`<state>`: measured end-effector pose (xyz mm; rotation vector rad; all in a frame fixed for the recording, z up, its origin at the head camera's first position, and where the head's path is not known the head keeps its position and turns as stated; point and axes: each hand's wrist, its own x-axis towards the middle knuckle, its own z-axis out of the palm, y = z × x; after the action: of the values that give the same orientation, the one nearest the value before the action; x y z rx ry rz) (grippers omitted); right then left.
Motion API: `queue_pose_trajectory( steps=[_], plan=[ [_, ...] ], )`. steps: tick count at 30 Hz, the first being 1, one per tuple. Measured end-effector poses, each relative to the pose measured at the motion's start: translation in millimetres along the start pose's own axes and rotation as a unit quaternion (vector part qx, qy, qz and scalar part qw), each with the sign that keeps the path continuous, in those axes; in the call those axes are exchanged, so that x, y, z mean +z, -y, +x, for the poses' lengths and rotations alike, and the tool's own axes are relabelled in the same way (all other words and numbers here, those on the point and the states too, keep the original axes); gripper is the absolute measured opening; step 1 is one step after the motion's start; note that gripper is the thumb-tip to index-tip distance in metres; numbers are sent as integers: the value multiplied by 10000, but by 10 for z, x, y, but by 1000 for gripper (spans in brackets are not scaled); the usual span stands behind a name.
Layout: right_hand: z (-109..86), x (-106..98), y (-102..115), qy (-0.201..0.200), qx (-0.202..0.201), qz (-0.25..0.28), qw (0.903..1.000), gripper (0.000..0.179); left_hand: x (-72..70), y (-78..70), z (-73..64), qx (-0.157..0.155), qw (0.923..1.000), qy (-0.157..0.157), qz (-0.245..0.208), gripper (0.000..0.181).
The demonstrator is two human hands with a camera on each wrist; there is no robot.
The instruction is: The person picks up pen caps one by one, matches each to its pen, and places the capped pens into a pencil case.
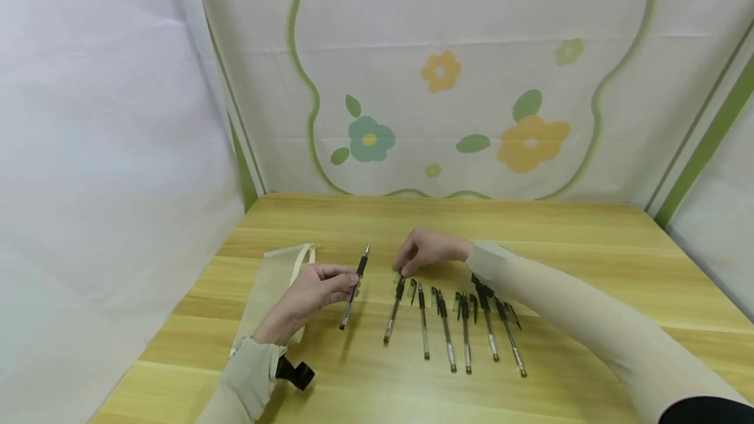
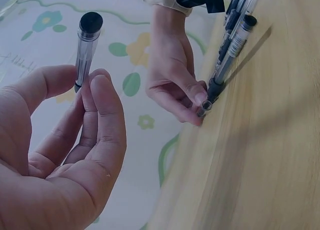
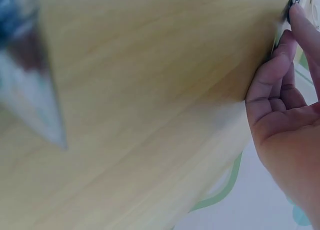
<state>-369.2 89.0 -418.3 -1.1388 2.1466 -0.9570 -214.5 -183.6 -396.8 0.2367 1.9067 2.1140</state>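
Note:
My left hand [image 1: 318, 293] pinches an uncapped gel pen [image 1: 355, 290] with a black grip, held above the table with its metal tip up. In the left wrist view that pen's black end [image 2: 91, 23] faces the camera. Farther right, my right hand [image 1: 429, 250] is low at the table, thumb and fingertips pinching a small clear pen cap [image 2: 206, 105]. Just below those fingers lies another uncapped pen [image 1: 393, 313]. Fingers of the right hand [image 3: 275, 79] hide most of the cap.
Several uncapped pens [image 1: 445, 332] lie in a row on the wooden table [image 1: 330, 391], their loose caps [image 1: 413, 290] near the tips. A beige drawstring pouch [image 1: 265, 293] lies under and beside the left forearm. Behind stands a flower-printed white panel [image 1: 400, 90].

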Motion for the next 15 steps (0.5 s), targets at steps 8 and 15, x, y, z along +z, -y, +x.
queue_pose_trajectory(
  steps=[8,15],
  plan=[
    [-8,-3,-10,35,-28,8,10000,14,-11,4,-7,138,9996,230,-86,38],
    [-7,-28,-51,-51,88,38,9999,11,-15,9,-16,156,9996,217,15,39]
  ],
)
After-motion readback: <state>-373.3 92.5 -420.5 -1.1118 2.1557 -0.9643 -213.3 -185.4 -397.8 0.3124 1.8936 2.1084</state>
